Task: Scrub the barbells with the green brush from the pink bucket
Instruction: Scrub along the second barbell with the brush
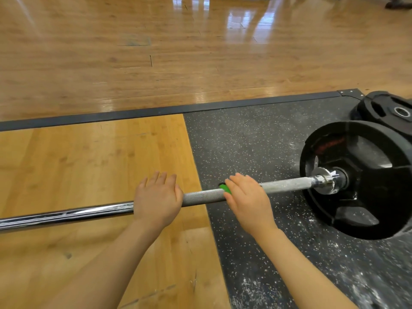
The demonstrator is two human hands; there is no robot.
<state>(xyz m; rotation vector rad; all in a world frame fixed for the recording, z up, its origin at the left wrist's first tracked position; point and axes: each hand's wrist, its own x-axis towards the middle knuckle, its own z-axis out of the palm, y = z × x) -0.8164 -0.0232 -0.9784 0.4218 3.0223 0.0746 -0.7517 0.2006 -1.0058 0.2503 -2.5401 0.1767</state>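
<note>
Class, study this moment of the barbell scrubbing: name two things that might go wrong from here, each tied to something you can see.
1. The left hand only rests flat on the barbell; scrubbing could roll the bar on its plate.
2. The green brush is almost hidden under the right hand, so fingers may scrape the rough knurling.

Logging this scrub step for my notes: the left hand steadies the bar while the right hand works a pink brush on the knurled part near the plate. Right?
Not quite: the brush is green, not pink, as the head view shows. The rest holds: the left hand steadies the bar while the right hand works the brush on the knurled part near the plate.
</note>
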